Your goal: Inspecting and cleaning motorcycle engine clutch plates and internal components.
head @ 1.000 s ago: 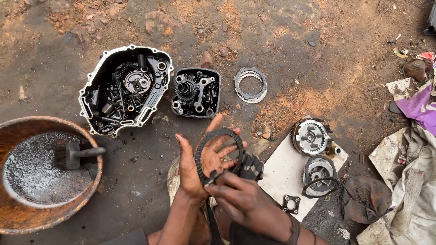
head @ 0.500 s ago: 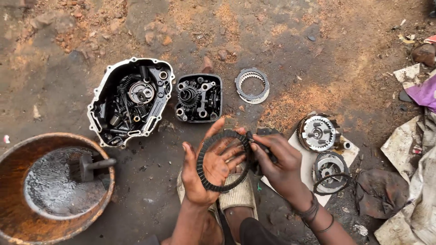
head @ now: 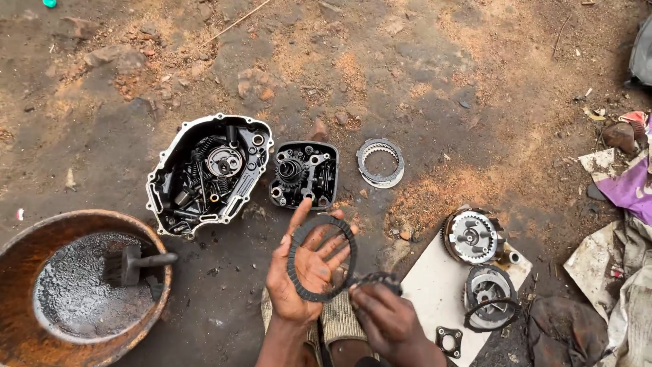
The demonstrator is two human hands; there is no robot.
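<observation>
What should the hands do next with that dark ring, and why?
Probably lay the dark ring down with the stacked rings on the ground. It lies flat on the open left hand, and the right hand already grips more rings, so both hands are full.

Only 1 view exists: a head-worn camera looking almost straight down at oily dirt ground (head: pixel 421 61) from seated height. The wearer's left hand (head: pixel 305 272) and right hand (head: pixel 390 319) enter at the bottom edge, closest to the lens, so the far side of the scene is at the top. It is near enough to frame the basin (head: pixel 20 272) at left and rags (head: pixel 631 285) at right.
</observation>
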